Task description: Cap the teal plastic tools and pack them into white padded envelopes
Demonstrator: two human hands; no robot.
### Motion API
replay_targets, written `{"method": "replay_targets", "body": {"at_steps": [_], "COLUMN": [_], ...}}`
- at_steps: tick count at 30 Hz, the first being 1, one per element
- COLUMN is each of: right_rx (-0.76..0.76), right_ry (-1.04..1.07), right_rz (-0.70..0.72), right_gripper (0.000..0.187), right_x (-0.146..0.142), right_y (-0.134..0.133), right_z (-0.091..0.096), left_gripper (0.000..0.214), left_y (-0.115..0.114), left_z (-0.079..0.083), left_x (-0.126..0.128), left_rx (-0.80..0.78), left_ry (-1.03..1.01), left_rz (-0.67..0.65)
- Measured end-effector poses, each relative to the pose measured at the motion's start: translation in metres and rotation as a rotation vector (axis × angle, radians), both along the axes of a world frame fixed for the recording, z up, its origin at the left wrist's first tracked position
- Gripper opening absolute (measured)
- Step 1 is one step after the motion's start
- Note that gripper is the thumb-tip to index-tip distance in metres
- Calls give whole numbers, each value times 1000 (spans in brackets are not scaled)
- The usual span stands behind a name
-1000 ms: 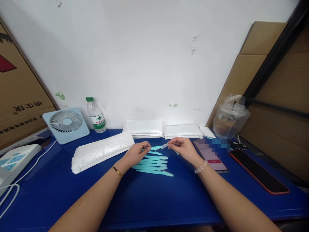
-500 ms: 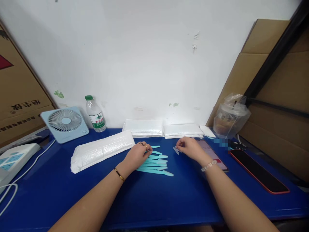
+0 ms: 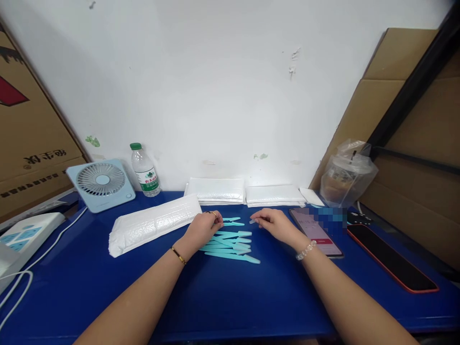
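Observation:
My left hand (image 3: 204, 228) is closed, thumb and fingers pinched on turquoise eyebrow razors (image 3: 233, 223); two slim ends stick out to the right of the fingertips. Just below it, several more turquoise eyebrow razors (image 3: 232, 250) lie in a loose, overlapping row on the blue table (image 3: 230, 297). To the right, my right hand (image 3: 276, 223) pinches a small translucent blade cover (image 3: 252, 221), held a short gap away from the razor ends. How the left fingers grip the handles is partly hidden.
White bubble mailers (image 3: 154, 225) lie at left, with stacks of mailers (image 3: 215, 190) along the wall. A fan (image 3: 102, 184) and a water bottle (image 3: 145, 172) stand at back left. Two phones (image 3: 318, 235) and a bagged drink cup (image 3: 345, 175) are at right.
My right hand has moved slightly left, nearer the razor ends; the cover in its fingers is turned differently. My left hand stays nearly in place, its two razor ends now closer together.

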State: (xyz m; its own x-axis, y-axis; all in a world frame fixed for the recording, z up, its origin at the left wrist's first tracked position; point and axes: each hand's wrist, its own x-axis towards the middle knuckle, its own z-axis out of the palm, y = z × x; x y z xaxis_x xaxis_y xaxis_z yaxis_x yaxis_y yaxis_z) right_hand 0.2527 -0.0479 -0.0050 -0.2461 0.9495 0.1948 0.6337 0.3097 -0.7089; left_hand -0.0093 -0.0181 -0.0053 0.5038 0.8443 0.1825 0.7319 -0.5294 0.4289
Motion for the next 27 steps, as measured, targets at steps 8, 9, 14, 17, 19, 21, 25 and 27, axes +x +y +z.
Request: {"method": "replay_targets", "body": {"at_steps": [8, 9, 14, 17, 19, 21, 25, 27], "right_rx": [-130, -131, -131, -146, -161, -177, -93, 45], "right_ry": [432, 482, 612, 605, 602, 591, 344, 119], "right_rz": [-39, -48, -16, 3, 19, 40, -32, -156], "right_gripper": [30, 32, 34, 34, 34, 34, 34, 30], "right_x": [-5, -7, -17, -25, -32, -36, -25, -7], "right_y": [2, 3, 0, -3, -5, -7, -5, 0], "right_z": [-1, -1, 1, 1, 0, 0, 3, 6], "left_gripper": [18, 19, 21, 21, 22, 22, 22, 23], "left_y": [-1, 0, 2, 1, -1, -3, -4, -1], "left_z": [2, 2, -1, 0, 1, 2, 1, -1], "left_x": [-1, -1, 0, 2, 5, 7, 8, 5], "left_rx": [-152, -165, -186, -192, -195, -184, -172, -108], "left_ry": [-175, -199, -281, -297, -300, -296, -220, -158], "left_rz": [31, 31, 12, -1, -17, -32, -28, -11]}}
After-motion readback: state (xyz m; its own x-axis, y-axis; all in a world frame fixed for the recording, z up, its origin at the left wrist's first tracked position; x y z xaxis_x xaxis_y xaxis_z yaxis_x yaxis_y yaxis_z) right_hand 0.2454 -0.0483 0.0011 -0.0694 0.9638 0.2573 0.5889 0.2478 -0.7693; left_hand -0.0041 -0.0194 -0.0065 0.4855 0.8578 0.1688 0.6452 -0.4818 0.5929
